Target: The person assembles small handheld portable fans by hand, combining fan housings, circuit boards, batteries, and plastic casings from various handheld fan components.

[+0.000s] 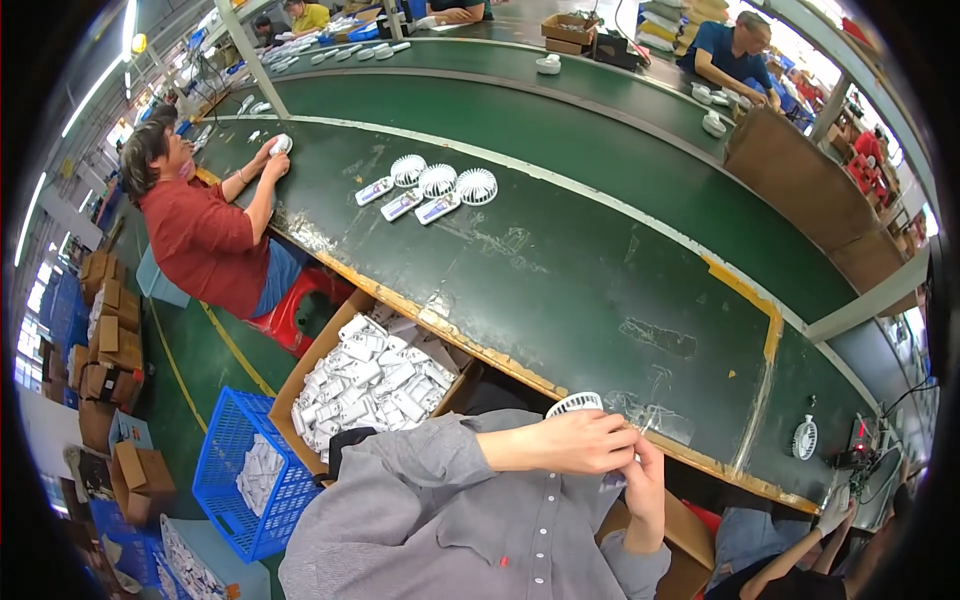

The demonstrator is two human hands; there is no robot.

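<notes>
both hands pinch one small white handheld fan (576, 404) at 6 o'clock: left hand (590, 440) curled over it, right hand (643, 480) gripping beneath. likely light, rigid plastic; hold the handle, spare the grille. three fans (440, 182) lie at 11 o'clock on the green conveyor belt (560, 260).

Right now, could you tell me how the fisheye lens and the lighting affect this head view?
In the head view, the conveyor belt edges bow strongly toward the rim and the corners are black; the ceiling strip lights blow out at upper left; the left hand and right hand on the white fan stay evenly lit and fairly sharp.
</notes>
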